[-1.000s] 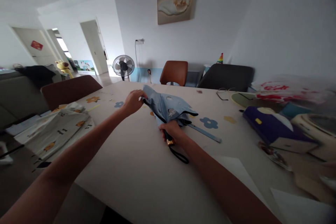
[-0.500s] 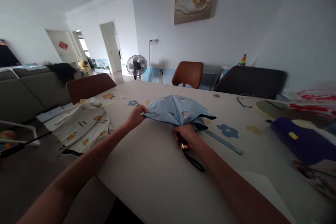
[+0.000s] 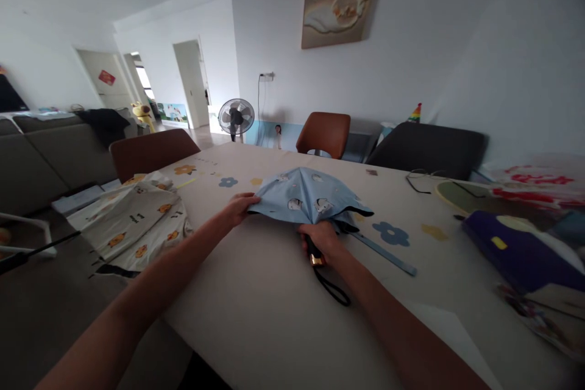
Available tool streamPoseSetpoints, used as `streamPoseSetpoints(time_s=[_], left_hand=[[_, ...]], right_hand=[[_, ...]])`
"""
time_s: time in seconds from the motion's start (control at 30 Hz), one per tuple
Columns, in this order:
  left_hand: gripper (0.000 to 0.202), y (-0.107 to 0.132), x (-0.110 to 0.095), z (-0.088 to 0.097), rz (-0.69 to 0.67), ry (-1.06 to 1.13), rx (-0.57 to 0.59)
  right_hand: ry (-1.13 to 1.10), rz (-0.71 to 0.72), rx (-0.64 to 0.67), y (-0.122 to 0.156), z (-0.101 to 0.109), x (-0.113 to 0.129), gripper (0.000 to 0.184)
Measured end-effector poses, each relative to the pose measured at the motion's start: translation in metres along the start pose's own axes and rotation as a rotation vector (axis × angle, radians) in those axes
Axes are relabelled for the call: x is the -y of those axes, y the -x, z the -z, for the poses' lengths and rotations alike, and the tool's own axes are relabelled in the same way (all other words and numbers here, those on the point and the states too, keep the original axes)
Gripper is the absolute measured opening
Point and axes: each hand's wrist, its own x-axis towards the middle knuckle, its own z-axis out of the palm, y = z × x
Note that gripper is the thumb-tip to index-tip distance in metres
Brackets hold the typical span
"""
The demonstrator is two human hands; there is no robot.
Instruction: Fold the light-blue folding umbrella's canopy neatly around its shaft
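A light blue umbrella point(image 3: 304, 192) with small animal prints lies partly folded over the table, its canopy pointing away from me. My right hand point(image 3: 322, 241) is wrapped round its black handle, just under the canopy's edge. Below that hand show a copper-coloured band and a black wrist loop point(image 3: 336, 294). At the canopy's left corner, my left hand point(image 3: 242, 206) pinches the cloth edge. A blue closing strap point(image 3: 388, 256) trails from the canopy to the right across the tabletop.
A second umbrella point(image 3: 141, 222), white with yellow prints, hangs over the table's left edge. On the right are eyeglasses point(image 3: 418, 183), a purple item point(image 3: 521, 250) and a red-and-white plastic bag point(image 3: 539, 183). Brown chairs point(image 3: 324, 134) and a dark chair point(image 3: 429, 149) stand around the table point(image 3: 256, 304).
My left hand has shifted its hold slightly on the canopy corner, and the cloth on that side is spread a bit flatter. My right hand stays on the handle. The view has moved slightly.
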Motion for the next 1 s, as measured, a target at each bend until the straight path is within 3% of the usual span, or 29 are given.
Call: streamPoseSetpoints(time_s=[0.13, 0.33, 0.43, 0.63, 0.87, 1.0], left_hand=[[0.039, -0.01, 0.003, 0.006, -0.053, -0.154, -0.12], [0.034, -0.04, -0.009, -0.005, -0.241, -0.289, -0.188], [0.031, -0.059, -0.02, -0.017, -0.302, -0.302, -0.131], [0.037, -0.082, -0.037, -0.023, -0.284, -0.337, 0.112], [0.03, -0.085, -0.055, -0.017, -0.356, -0.319, 0.137], [0.034, -0.079, -0.064, -0.015, -0.278, -0.31, 0.274]], right_hand=[[0.0, 0.015, -0.007, 0.001, 0.0, -0.001, 0.024], [0.018, 0.031, 0.006, 0.003, 0.001, -0.001, 0.024], [0.033, 0.042, 0.021, 0.002, 0.003, -0.002, 0.026], [0.096, 0.068, 0.048, -0.001, 0.006, -0.003, 0.027], [0.105, 0.059, 0.069, -0.002, 0.005, -0.001, 0.026], [0.094, 0.053, 0.069, -0.002, 0.005, -0.001, 0.025]])
